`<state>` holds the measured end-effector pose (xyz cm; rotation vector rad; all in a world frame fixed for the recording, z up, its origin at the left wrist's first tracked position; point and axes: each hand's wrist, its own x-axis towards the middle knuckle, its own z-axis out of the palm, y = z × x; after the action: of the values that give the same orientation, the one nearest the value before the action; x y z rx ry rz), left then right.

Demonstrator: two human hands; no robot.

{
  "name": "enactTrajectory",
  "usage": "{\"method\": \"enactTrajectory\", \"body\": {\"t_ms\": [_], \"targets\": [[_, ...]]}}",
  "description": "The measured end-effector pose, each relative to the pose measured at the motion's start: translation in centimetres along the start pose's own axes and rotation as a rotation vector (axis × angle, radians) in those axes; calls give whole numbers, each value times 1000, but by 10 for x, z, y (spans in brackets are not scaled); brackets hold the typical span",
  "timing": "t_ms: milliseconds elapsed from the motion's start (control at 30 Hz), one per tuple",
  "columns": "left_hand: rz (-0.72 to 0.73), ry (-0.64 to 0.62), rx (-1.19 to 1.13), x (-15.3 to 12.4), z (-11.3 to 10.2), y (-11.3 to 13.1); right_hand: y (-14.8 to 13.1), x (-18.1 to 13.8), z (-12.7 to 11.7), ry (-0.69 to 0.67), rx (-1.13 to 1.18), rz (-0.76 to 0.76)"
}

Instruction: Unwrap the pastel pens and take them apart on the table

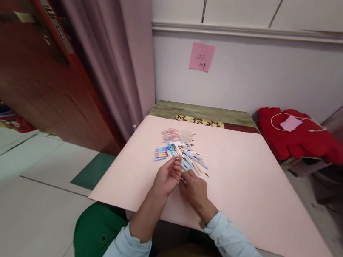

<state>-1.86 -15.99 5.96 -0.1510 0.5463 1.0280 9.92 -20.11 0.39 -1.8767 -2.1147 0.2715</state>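
Observation:
My left hand (168,177) is turned palm up in front of the pile, its fingers closed in a pinch. A small tan loop shows at the fingertips; whether it is a band or a ring I cannot tell. Close beside it, my right hand (195,188) is palm down with its fingers curled, and what they hold is hidden. Just beyond both hands lie loose slim pens (201,158) in white, pale blue and tan, fanned to the right. Blue pens (160,154) lie to the left, and a pinkish bundle of pens (172,135) sits farther back.
A pale pink sheet (238,198) covers the table, with its green patterned top (199,112) showing at the back. A pink note (202,57) is on the wall. Red cloth (305,140) with a white cable lies at right. A brown door (46,62) stands left.

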Motion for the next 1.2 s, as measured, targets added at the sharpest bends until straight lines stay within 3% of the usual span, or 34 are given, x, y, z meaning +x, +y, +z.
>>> {"method": "enactTrajectory", "body": {"t_ms": [133, 267, 400, 633, 933, 1067, 1200], "targets": [[13, 1, 35, 3, -10, 8, 15, -3, -9, 59, 136, 25], [194, 36, 37, 8, -23, 29, 32, -2, -23, 123, 220, 56], [290, 39, 50, 12, -32, 42, 37, 2, -26, 76, 229, 54], [237, 37, 20, 19, -38, 42, 12, 9, -14, -68, 118, -34], [217, 171, 18, 17, -31, 46, -12, 14, -12, -169, -86, -66], [216, 163, 26, 8, -28, 48, -6, 13, -11, -98, -26, -51], [219, 167, 26, 2, -29, 48, 20, 16, -19, 100, 294, 117]]}}
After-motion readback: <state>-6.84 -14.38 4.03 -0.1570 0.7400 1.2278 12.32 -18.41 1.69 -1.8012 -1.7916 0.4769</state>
